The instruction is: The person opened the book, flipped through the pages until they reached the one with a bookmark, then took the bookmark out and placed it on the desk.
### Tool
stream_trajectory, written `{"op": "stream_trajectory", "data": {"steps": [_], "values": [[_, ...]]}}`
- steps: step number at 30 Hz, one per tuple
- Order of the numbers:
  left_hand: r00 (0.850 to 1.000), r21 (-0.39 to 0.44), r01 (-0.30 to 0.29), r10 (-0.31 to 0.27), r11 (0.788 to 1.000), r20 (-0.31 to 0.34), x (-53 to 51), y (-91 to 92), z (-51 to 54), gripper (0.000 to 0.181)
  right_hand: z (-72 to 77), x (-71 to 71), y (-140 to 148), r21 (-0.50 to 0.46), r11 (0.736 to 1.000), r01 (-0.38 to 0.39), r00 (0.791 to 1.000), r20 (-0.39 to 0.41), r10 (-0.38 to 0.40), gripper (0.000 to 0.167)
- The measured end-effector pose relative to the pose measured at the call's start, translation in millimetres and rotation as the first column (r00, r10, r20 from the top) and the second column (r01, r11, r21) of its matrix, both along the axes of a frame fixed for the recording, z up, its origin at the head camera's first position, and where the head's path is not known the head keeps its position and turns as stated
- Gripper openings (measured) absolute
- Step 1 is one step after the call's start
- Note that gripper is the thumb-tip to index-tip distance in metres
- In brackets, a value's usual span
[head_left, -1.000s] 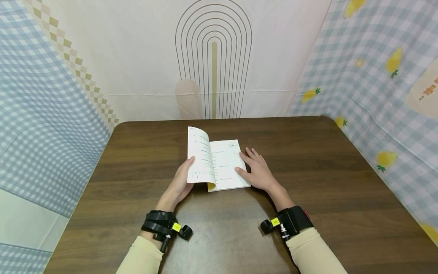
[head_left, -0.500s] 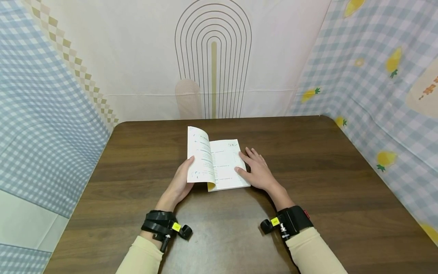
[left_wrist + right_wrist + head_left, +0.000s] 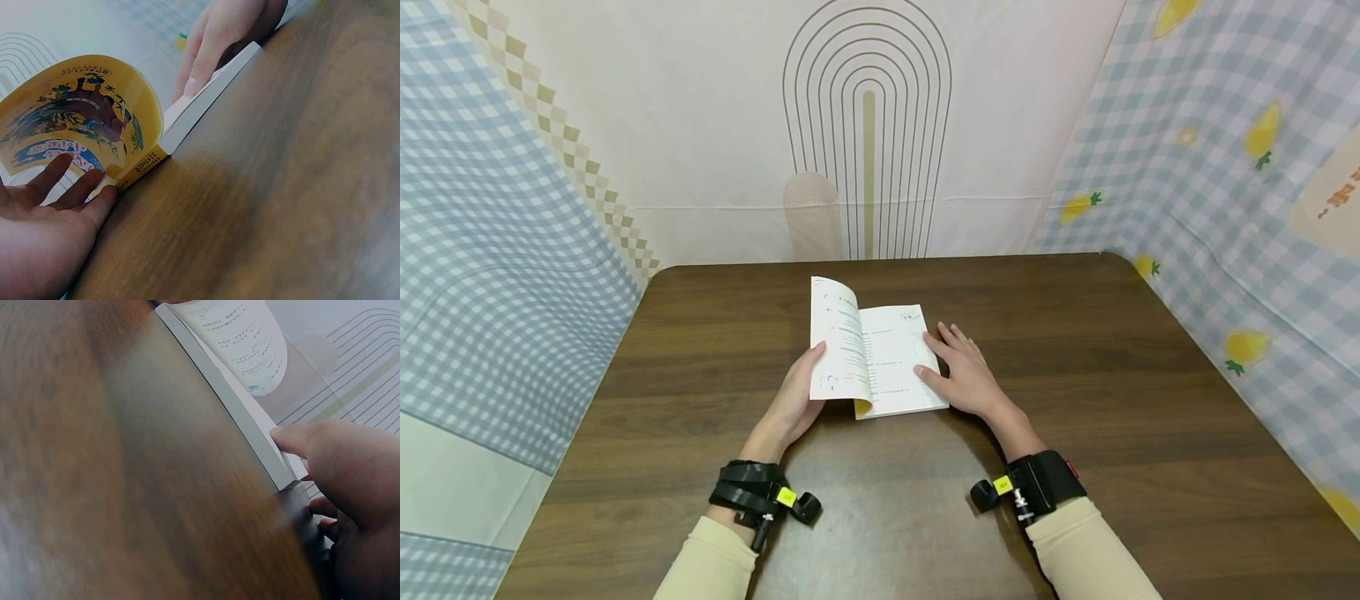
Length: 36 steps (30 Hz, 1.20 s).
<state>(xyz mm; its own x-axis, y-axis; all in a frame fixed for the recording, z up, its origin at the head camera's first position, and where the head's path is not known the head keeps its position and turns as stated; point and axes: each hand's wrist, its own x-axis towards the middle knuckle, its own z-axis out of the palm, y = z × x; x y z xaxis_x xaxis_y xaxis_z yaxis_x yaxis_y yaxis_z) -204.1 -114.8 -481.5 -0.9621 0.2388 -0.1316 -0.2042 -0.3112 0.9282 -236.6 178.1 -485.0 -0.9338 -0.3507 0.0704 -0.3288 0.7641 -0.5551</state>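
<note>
An open book (image 3: 895, 358) lies on the table with its raised left side curving upward. My left hand (image 3: 793, 400) holds that raised side, thumb at the page edge and fingers behind the cover. The left wrist view shows the yellow illustrated cover (image 3: 94, 106) with several fingers against its outside. My right hand (image 3: 966, 375) rests at the right edge of the book, its thumb on the printed page and its fingers stretched out. In the right wrist view, the thumb of the right hand (image 3: 362, 462) touches the page above the thick page block (image 3: 231, 406).
The brown wooden table (image 3: 1075, 358) spreads around the book. Behind it hangs a white cloth (image 3: 700, 150) with an arch pattern. Blue checked cloths drape at the left and right. Each wrist wears a black strap (image 3: 1045, 483) with a small camera.
</note>
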Motion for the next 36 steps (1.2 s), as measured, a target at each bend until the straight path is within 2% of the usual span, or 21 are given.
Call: {"op": "stream_trajectory", "data": {"steps": [36], "values": [[1.0, 0.005, -0.002, 0.002, 1.0, 0.007, 0.2, 0.5, 0.6, 0.058, -0.1, -0.1, -0.4, -0.003, 1.0, 0.002, 1.0, -0.002, -0.002, 0.066]]}}
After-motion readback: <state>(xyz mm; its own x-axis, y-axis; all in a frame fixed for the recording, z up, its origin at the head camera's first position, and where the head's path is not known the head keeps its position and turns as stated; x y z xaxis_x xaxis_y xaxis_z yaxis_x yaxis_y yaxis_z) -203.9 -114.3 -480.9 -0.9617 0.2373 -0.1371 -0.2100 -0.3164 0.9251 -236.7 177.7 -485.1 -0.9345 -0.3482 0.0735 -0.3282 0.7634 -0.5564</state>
